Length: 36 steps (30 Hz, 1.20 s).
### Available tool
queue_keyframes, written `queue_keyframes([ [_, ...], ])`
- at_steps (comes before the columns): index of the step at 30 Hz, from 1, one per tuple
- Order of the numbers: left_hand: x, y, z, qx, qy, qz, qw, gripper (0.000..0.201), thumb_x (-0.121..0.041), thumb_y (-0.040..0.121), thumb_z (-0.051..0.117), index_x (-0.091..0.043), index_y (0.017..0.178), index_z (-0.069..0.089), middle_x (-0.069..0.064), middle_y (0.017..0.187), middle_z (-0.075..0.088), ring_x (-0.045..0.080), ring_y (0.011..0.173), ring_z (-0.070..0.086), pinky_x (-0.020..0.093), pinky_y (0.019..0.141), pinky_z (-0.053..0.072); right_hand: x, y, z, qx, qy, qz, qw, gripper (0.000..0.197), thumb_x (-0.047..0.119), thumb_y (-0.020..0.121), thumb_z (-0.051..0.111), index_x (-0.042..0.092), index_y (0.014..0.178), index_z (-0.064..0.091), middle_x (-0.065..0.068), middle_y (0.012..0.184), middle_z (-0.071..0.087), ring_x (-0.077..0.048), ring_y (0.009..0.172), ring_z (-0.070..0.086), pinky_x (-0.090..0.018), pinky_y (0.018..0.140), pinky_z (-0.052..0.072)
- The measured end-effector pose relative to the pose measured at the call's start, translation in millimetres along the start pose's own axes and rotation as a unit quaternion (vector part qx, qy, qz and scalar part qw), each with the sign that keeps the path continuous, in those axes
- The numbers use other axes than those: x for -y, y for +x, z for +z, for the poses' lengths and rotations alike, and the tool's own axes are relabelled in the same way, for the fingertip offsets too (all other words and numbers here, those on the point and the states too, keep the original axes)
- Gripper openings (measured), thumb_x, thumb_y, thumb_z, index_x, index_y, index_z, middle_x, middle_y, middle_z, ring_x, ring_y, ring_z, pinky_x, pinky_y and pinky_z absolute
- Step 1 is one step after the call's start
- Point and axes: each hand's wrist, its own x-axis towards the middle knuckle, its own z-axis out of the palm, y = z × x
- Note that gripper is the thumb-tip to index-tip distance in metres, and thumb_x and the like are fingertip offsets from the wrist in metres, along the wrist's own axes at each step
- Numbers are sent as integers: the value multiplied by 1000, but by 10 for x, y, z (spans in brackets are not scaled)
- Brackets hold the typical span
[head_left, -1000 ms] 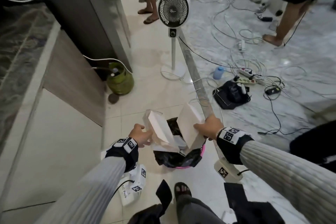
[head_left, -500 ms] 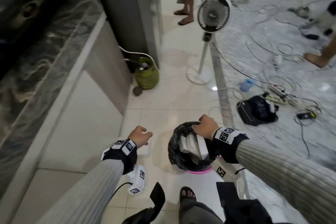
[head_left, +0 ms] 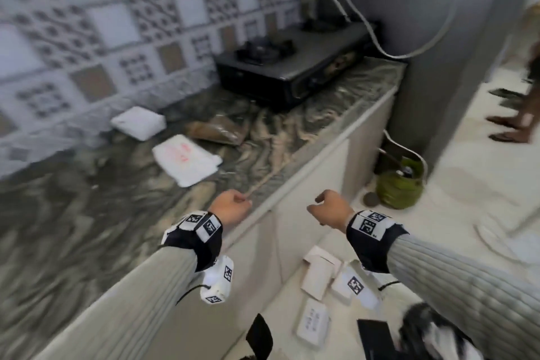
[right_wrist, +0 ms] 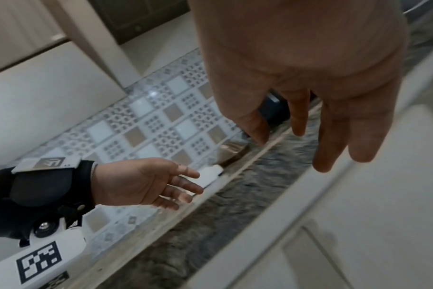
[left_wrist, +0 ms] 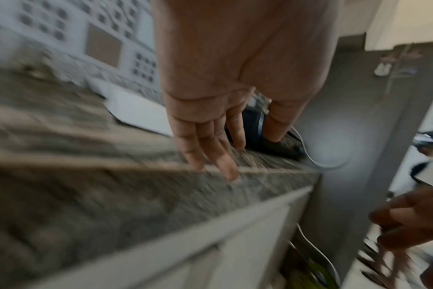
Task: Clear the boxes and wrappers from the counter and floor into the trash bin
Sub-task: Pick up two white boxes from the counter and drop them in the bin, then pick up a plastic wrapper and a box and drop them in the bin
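Observation:
On the dark marble counter lie a white foam box by the tiled wall, a flat white wrapper with red print and a brown packet. Several small white boxes lie on the floor below the counter. The black-lined trash bin shows at the bottom right corner. My left hand hovers over the counter's front edge, fingers relaxed and empty. My right hand hangs in the air beside the counter front, also empty with loose fingers.
A black gas stove sits at the counter's far end with a white hose behind it. A green gas cylinder stands on the floor by the grey pillar. A person's feet stand at the right.
Both hands let go of the white boxes into the bin and lifted away. My view swung left from the bin and floor up to the counter.

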Motion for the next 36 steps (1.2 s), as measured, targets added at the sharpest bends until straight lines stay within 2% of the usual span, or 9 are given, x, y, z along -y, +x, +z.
queue_keyframes([
  [3, 341, -88, -827, -54, -33, -6, 998, 32, -32, 71, 60, -13, 97, 65, 12, 89, 69, 27, 86, 66, 37, 87, 54, 795, 58, 366, 14, -12, -63, 998, 25, 31, 84, 63, 8, 95, 61, -14, 84, 64, -31, 83, 64, -25, 51, 37],
  [7, 921, -131, -1854, -139, -58, -32, 988, 16, -26, 77, 64, -12, 85, 62, 17, 95, 71, 29, 89, 69, 45, 91, 54, 1784, 114, 858, 30, -25, -130, 991, 25, 32, 84, 64, 16, 65, 58, -9, 74, 65, -26, 78, 63, -28, 62, 42],
  [12, 1368, -164, -2719, -208, -49, -69, 974, 34, -28, 82, 64, -3, 106, 65, 17, 104, 71, 31, 98, 69, 39, 92, 54, 2680, 212, 1278, 44, -62, -183, 980, 32, 27, 86, 63, 6, 110, 62, -16, 118, 65, -33, 111, 61, -27, 80, 42],
  [16, 1585, -42, -3160, -232, -35, -98, 967, 32, -28, 85, 61, -1, 102, 67, 14, 94, 69, 33, 91, 68, 32, 76, 48, 3307, 478, 1538, 81, -75, -220, 969, 38, 25, 85, 60, -2, 112, 60, -17, 96, 66, -29, 82, 60, -31, 66, 40],
  [19, 1644, 145, -3385, -256, -24, -111, 960, 27, -28, 85, 61, -3, 93, 67, 11, 85, 66, 28, 78, 63, 30, 73, 46, 3737, 811, 1675, 73, -81, -237, 965, 15, 20, 83, 60, 9, 74, 55, -7, 72, 57, -27, 66, 59, -25, 56, 39],
  [23, 1663, 520, -3604, -265, -12, -134, 955, 21, -29, 86, 58, -11, 95, 62, 11, 100, 60, 25, 89, 58, 31, 77, 43, 4258, 1281, 1795, 79, -81, -230, 966, 33, 15, 83, 58, 18, 57, 39, 0, 60, 43, -19, 57, 45, -24, 44, 32],
  [26, 1644, 850, -3669, -261, -17, -165, 951, 54, -34, 86, 61, -5, 129, 49, 14, 125, 57, 28, 107, 57, 30, 80, 42, 4544, 1669, 1906, 97, -115, -229, 962, 9, 18, 83, 62, 10, 80, 58, -10, 84, 60, -26, 77, 59, -26, 59, 39],
  [29, 1629, 1197, -3700, -259, -20, -182, 948, 66, -39, 84, 63, -7, 137, 40, 13, 134, 54, 28, 113, 56, 33, 85, 45, 4738, 2116, 2092, 109, -157, -217, 957, 55, 27, 82, 68, 6, 130, 50, -14, 131, 57, -31, 119, 56, -24, 80, 42],
  [36, 1790, 1824, -3781, -245, 20, -240, 939, 82, -44, 75, 70, -9, 139, 33, 15, 142, 42, 31, 124, 49, 38, 94, 47, 4933, 2883, 2492, 89, -255, -202, 941, 101, 56, 61, 79, 19, 143, 32, -18, 148, 28, -40, 138, 28, -43, 112, 32],
])
